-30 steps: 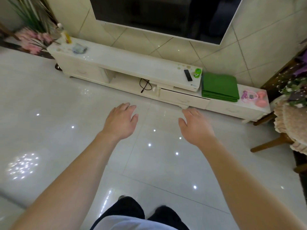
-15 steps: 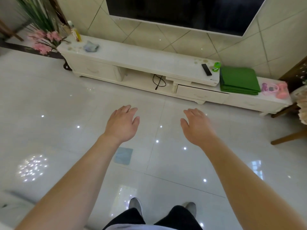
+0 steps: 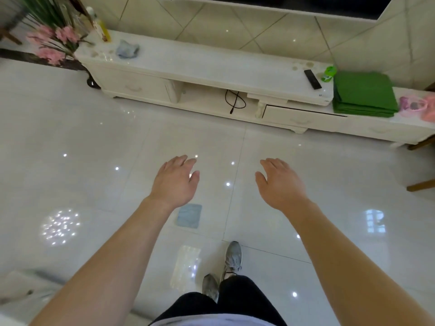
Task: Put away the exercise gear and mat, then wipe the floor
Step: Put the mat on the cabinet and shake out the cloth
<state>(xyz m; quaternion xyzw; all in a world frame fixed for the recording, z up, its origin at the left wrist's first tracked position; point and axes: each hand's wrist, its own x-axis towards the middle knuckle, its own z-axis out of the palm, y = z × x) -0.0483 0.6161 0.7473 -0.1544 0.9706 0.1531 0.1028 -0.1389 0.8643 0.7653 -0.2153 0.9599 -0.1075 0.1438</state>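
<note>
I see both hands, left [image 3: 174,182] & right [image 3: 281,184], spread, empty, palms down over floor [image 3: 70,128]. Blue cloth [image 3: 189,215] lies below left wrist. Green mat [image 3: 364,94] folded on surface [image 3: 211,64].

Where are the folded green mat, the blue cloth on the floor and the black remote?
folded green mat [image 3: 363,92], head view, middle of its top fold.
blue cloth [image 3: 189,215], head view, middle of the flat cloth on the floor tiles.
black remote [image 3: 312,79], head view, middle of its body on the TV stand.

White TV stand [image 3: 211,74] spans 10 to 2 o'clock; black remote [image 3: 312,79] at 1; pink flowers [image 3: 53,43] at 10.
</note>
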